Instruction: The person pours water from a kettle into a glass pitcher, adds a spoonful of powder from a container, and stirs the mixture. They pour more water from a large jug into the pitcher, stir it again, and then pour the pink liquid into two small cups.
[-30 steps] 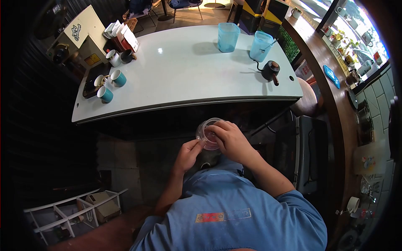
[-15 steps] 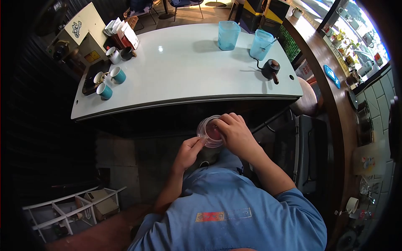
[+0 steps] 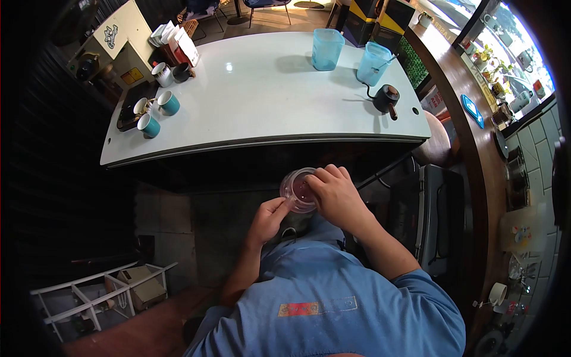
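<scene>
A clear round container with something reddish inside is held between my two hands, in front of the white table's near edge. My left hand pinches its lower left rim between thumb and fingers. Over its right side curls my right hand, with the fingertips at or inside the rim; the far fingers are partly hidden. On the white table stand teal mugs at the left, two translucent blue pitchers at the back right and a small black pot with a wooden handle at the right.
A black case stands at my right, beside a long wooden counter with a blue phone. A white rack is at the lower left. A round stool sits near the table's right corner.
Both hands and the clear container are almost where they were, slightly lower in view. The right hand's fingers have shifted a little at the rim. The view has tilted slightly.
</scene>
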`<state>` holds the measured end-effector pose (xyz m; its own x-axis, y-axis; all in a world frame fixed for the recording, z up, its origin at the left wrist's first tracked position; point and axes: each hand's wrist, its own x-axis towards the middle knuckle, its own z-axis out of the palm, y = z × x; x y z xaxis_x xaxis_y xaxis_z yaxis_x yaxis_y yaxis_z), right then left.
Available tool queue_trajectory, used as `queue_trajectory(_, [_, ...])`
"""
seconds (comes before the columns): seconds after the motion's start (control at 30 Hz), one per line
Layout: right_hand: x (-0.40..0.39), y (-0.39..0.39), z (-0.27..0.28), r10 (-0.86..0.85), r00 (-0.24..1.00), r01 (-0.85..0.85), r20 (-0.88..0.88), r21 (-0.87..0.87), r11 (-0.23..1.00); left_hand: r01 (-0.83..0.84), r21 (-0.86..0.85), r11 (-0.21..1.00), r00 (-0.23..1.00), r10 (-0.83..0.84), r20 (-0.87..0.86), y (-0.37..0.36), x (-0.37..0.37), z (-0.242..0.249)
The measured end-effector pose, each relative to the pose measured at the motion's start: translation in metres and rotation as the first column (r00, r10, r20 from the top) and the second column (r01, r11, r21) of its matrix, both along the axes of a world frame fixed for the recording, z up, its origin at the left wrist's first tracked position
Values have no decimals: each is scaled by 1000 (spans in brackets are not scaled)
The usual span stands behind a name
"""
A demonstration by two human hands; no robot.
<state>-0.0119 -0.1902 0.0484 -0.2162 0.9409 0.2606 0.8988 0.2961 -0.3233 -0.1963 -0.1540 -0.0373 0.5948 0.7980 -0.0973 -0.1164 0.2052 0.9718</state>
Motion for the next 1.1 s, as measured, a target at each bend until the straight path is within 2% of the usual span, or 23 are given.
queue_trajectory(0.07, [-1,1,-1,-2,1000,2,15,29,1000,3,-11,1000,1000,-3,-11,0,-1,-3])
queue_trajectory(0.13, [-2,2,-2,54,992,-49,-110,47,998,5,-20,1000,1000,-6,-22,1,-1,-6])
queue_trajectory(0.23, [2,4,-12,109,974,-103,-197,40,994,-18,-21,1000,999,17,-32,2,-3,-12])
queue_trajectory(0.37, [1,1,-13,93,968,-92,-233,17,996,-23,-27,999,1000,23,0,0,-4,-10])
queue_trajectory(0.43, [-1,-2,-7,33,993,-29,-116,36,999,-21,-41,999,1000,20,-17,0,-4,-8])
queue_trajectory(0.47, [-1,-2,-7,34,993,-30,-116,36,999,-15,-35,999,1000,14,-24,0,-4,-9])
queue_trajectory(0.53, [-1,-4,-7,-15,1000,14,7,114,993,-9,-28,1000,999,8,-32,1,-4,-10])
queue_trajectory(0.67, [-2,-10,-2,-51,998,47,27,132,990,-2,-9,1000,1000,2,-6,1,-3,-7])
queue_trajectory(0.73, [-1,-11,-1,-56,997,57,-58,18,998,1,-6,1000,1000,-1,-10,0,-1,-5])
queue_trajectory(0.77, [-1,-11,-3,-56,997,57,-58,18,998,3,0,1000,1000,-3,-17,-1,0,-4])
queue_trajectory(0.83, [-1,-10,-11,-73,968,67,-238,-32,997,4,6,1000,1000,-4,-23,-1,0,-3])
queue_trajectory(0.93, [-4,-9,-14,-98,946,95,-309,-26,995,33,0,999,999,-33,-27,-2,1,-1])
queue_trajectory(0.97, [-5,-9,-14,-96,946,93,-309,-26,995,16,12,1000,1000,-15,-9,-3,3,4])
queue_trajectory(1.03, [-6,-8,-12,-179,981,180,-74,3,984,-2,25,1000,1000,2,10,-4,3,6])
queue_trajectory(1.1, [-7,-9,-9,-184,983,185,-18,39,982,28,36,999,1000,-27,-9,-3,1,2])
